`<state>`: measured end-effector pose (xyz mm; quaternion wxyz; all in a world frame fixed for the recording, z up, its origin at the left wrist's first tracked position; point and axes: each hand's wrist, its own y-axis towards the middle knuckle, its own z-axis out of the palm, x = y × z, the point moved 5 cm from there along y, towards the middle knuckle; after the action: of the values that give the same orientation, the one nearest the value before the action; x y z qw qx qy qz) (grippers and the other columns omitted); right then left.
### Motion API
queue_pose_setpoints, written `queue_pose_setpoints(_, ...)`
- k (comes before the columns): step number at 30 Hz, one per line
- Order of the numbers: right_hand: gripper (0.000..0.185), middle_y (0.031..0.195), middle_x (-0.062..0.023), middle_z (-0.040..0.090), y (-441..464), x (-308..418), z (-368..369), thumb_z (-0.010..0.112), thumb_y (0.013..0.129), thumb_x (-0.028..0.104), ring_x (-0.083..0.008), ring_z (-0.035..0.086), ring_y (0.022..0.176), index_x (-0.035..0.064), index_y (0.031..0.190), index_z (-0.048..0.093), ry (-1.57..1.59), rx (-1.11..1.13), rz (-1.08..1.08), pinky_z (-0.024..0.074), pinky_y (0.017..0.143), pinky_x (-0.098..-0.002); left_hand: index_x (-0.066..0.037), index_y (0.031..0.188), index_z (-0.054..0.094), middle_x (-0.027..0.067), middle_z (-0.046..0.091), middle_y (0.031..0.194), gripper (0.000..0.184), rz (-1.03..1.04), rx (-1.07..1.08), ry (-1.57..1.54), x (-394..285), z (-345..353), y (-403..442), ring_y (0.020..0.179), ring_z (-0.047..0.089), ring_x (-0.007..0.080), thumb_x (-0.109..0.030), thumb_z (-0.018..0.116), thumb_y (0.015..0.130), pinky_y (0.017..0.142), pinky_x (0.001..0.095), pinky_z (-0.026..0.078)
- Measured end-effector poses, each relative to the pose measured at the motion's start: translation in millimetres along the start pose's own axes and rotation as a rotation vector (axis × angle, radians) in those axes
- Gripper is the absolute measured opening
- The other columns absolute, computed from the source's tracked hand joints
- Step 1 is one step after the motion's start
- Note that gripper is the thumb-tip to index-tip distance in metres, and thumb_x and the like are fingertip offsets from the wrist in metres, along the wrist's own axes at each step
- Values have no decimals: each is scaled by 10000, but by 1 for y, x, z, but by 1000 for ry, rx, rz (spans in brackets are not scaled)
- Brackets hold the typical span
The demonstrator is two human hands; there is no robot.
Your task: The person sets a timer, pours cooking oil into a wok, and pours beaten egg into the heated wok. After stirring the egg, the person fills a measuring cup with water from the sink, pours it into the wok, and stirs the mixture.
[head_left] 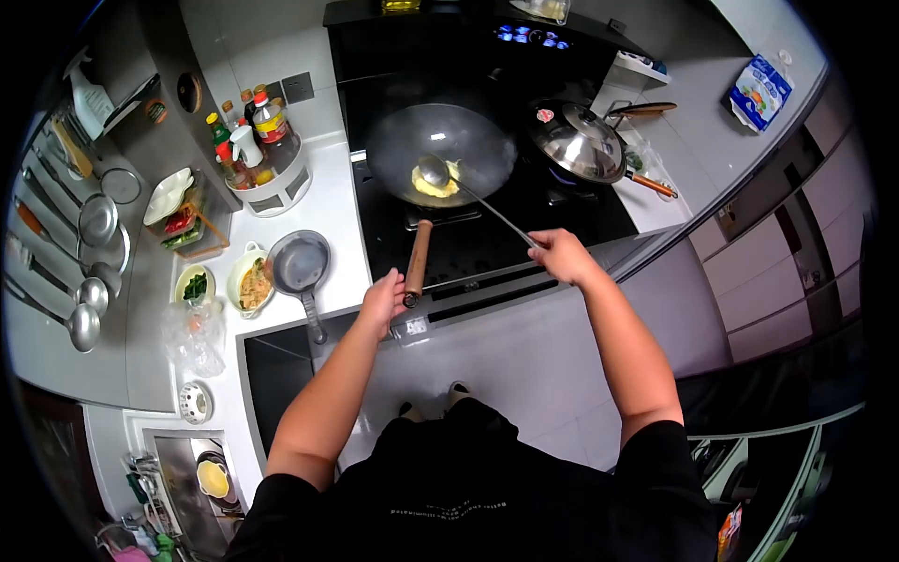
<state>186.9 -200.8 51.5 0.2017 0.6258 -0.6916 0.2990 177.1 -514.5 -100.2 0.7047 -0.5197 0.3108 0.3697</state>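
Observation:
My right hand point(560, 256) is closed round the end of a long-handled metal ladle point(496, 214). The ladle's bowl rests on yellow egg point(436, 185) in a dark wok point(393, 159) on the left burner. From the wok a wooden handle point(420, 253) points towards me. Just left of that handle's end is my left hand point(382, 302), fingers extended and loosely apart, not wrapped round it; whether they touch it I cannot tell.
A lidded pan point(582, 145) sits on the right burner. On the left counter are a small frying pan point(300, 262), a bowl of food point(254, 286), a bowl of greens point(195, 284) and a bottle rack point(276, 195). Ladles point(84, 328) hang on the left wall, above a sink point(178, 468).

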Motion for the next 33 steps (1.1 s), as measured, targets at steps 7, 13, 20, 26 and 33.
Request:
queue_pose_setpoints(7,341,1049,-221,622,53,-12,-11,635,817,191,-354,577,1045,41,1122,628,-291,-108,-61,473,887,-350,-122,916,492,-22,512,663,303,-18,72,229,-32,52,10,488,482,93,-423,464,937,389,209,294)
queue_pose_setpoints(13,249,569,-70,525,100,-29,-16,505,910,219,-143,471,382,5,805,577,196,235,190,395,343,-303,-69,916,493,32,542,707,229,-89,82,81,-32,83,6,540,534,123,-296,514,924,450,255,462)
queue_pose_setpoints(20,206,548,-80,514,141,-36,-34,428,914,189,-117,436,345,81,885,602,33,392,253,373,325,-287,-72,919,489,19,505,668,180,-25,-18,96,-24,90,12,489,479,107,-249,520,910,418,263,431)
queue_pose_setpoints(26,295,508,-126,504,113,-22,-64,437,866,144,-188,450,349,-28,666,572,-94,491,181,378,341,-361,-76,865,458,10,485,654,205,5,-44,148,-38,92,7,474,465,105,-265,508,925,407,260,417)
queue_pose_setpoints(33,261,452,-84,423,102,-21,-42,446,870,157,-162,384,332,-8,714,575,27,478,211,296,324,-316,-87,905,482,-11,487,640,191,-17,-45,194,-40,97,-10,470,466,90,-277,496,922,414,249,420)
